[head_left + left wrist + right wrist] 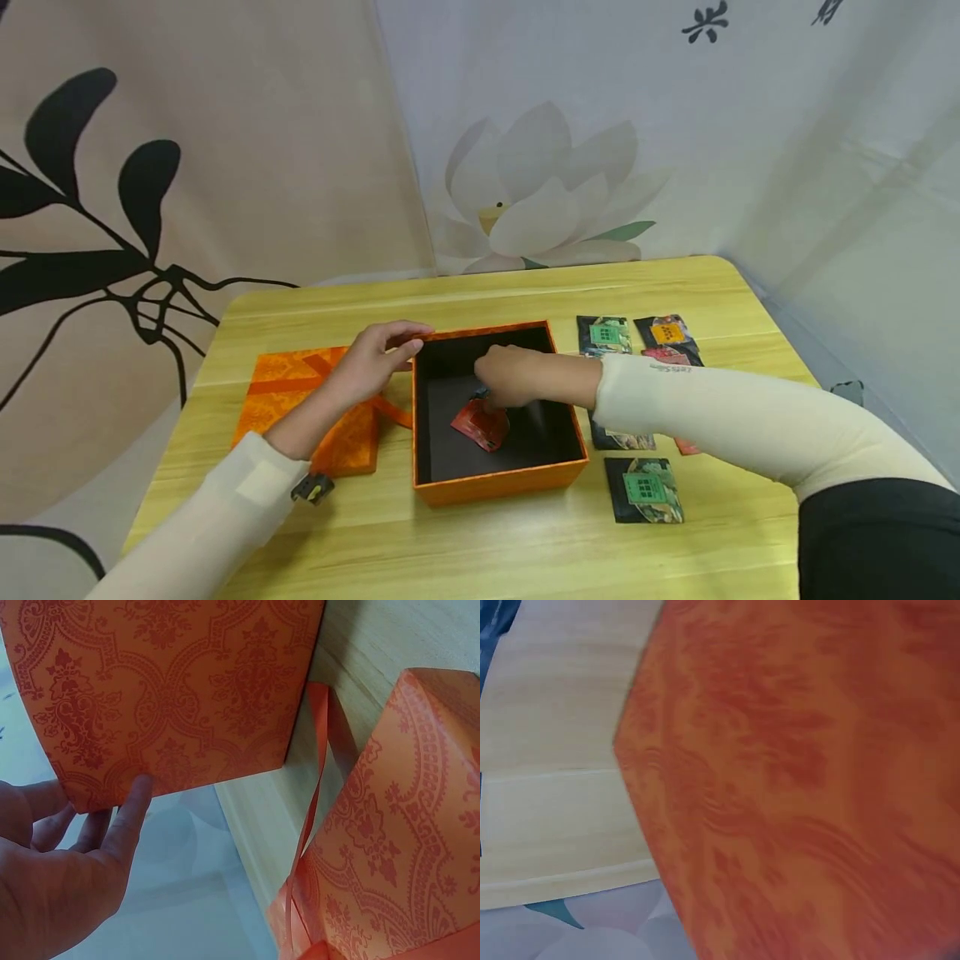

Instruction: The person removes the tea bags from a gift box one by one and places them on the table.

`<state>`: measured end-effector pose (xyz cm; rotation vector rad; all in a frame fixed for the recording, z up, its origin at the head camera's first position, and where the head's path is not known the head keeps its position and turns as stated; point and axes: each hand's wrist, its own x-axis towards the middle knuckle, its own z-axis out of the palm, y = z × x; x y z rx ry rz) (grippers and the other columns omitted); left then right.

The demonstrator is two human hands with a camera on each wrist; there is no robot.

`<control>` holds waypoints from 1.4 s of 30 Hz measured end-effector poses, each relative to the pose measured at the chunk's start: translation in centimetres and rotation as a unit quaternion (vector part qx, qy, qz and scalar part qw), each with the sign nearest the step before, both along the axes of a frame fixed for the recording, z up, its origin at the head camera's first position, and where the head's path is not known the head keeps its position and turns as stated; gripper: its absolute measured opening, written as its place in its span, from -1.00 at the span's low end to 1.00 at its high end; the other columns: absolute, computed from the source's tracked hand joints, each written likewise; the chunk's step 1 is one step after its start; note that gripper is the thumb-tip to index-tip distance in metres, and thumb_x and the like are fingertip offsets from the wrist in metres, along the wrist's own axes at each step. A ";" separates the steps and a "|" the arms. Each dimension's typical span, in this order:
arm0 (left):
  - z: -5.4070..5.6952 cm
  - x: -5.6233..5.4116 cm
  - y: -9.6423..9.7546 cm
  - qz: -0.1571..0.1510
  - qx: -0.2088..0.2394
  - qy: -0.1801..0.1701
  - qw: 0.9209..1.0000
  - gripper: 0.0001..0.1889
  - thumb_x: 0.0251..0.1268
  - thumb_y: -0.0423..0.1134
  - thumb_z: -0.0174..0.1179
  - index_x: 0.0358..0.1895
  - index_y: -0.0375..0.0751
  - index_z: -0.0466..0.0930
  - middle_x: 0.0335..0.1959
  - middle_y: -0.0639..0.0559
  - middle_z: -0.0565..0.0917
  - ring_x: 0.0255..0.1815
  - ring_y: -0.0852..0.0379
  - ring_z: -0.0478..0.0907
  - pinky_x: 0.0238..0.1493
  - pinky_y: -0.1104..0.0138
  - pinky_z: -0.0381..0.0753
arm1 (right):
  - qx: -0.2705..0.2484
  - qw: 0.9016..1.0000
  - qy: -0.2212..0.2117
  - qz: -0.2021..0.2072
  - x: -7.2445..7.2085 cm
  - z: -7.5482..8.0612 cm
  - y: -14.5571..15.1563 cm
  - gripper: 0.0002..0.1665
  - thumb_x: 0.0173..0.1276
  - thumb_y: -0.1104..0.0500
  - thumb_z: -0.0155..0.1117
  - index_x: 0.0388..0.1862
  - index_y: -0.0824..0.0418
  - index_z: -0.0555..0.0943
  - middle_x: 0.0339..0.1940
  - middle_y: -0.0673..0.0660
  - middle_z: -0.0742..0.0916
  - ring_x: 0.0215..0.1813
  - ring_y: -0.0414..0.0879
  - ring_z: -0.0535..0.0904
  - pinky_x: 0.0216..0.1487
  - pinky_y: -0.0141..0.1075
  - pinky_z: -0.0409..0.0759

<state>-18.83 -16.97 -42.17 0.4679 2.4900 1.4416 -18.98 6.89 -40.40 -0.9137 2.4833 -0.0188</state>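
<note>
An orange patterned box with a dark inside stands uncovered mid-table. My left hand grips its far left corner; in the left wrist view the fingers of that hand bend around the edge of the box wall. Down inside the box, my right hand holds a small red packet close over the box floor, its fingertips partly hidden. The right wrist view is mostly filled by the orange box wall, and the right hand does not show there.
An orange lid with a ribbon lies left of the box, partly under the left forearm. Right of the box lie several packets, among them a green-labelled one and an orange-labelled one; the right sleeve covers some.
</note>
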 end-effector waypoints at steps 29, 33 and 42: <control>0.0 -0.1 0.0 0.004 0.015 -0.014 1.000 -0.65 0.62 -0.33 0.08 0.34 -0.30 0.56 0.29 -0.25 0.59 0.26 -0.24 0.56 0.16 -0.10 0.67 | 0.096 0.995 -0.001 -0.022 -1.4 -4.3 -1.8 -0.70 0.28 -0.06 0.57 -0.26 0.12 0.71 -0.33 0.00 0.68 -0.40 -0.15 0.54 -0.39 -0.33 0.58; 0.0 -0.1 -0.1 0.005 0.020 -0.019 1.000 -0.65 0.62 -0.33 0.08 0.34 -0.30 0.57 0.29 -0.26 0.59 0.28 -0.25 0.55 0.16 -0.09 0.66 | 0.097 0.995 0.002 -0.008 -1.3 -4.4 -1.9 -0.62 0.26 -0.03 0.59 -0.11 0.15 0.70 -0.20 0.04 0.69 -0.27 -0.13 0.58 -0.23 -0.31 0.67; -0.2 -0.2 -0.2 -0.002 0.028 -0.025 0.999 -0.64 0.62 -0.31 0.08 0.35 -0.33 0.55 0.32 -0.31 0.57 0.32 -0.30 0.52 0.18 -0.08 0.65 | 0.109 0.994 -0.011 0.020 -1.1 -4.6 -2.0 -0.09 0.46 0.17 0.39 0.67 0.08 0.18 0.23 0.18 0.67 0.05 -0.04 0.66 0.06 -0.25 0.65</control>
